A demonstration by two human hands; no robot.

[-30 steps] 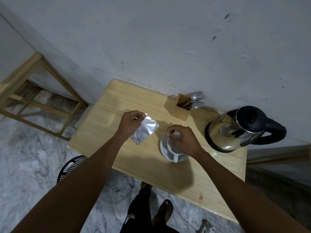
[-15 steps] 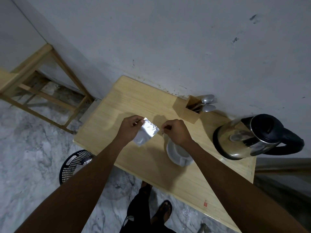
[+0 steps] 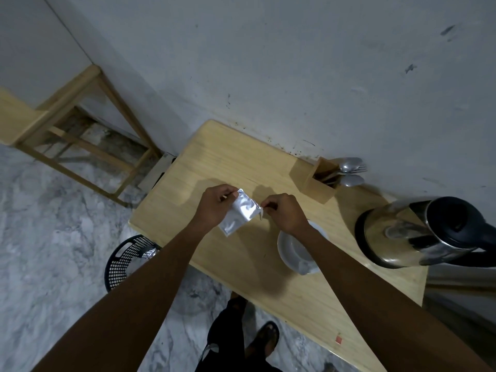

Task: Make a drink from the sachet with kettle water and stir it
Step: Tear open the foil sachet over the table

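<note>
Sachet (image 3: 237, 212), silver, is pinched at opposite top corners by left hand (image 3: 213, 208) and right hand (image 3: 284, 212), both grips closed, above the worktop (image 3: 241, 264); cup (image 3: 298, 253) seemingly beneath the right wrist.

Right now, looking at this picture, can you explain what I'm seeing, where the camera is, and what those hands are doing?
No machine here: a person wears a camera on the head, looking down at their own arms. The left hand and right hand pinch opposite corners of a silver sachet, held above a wooden table, as if to tear it open. On the table sit a white cup on a saucer, partly hidden by the right arm, a steel kettle, and a wooden holder with spoons and a fork. A black basket stands on the floor.
</note>
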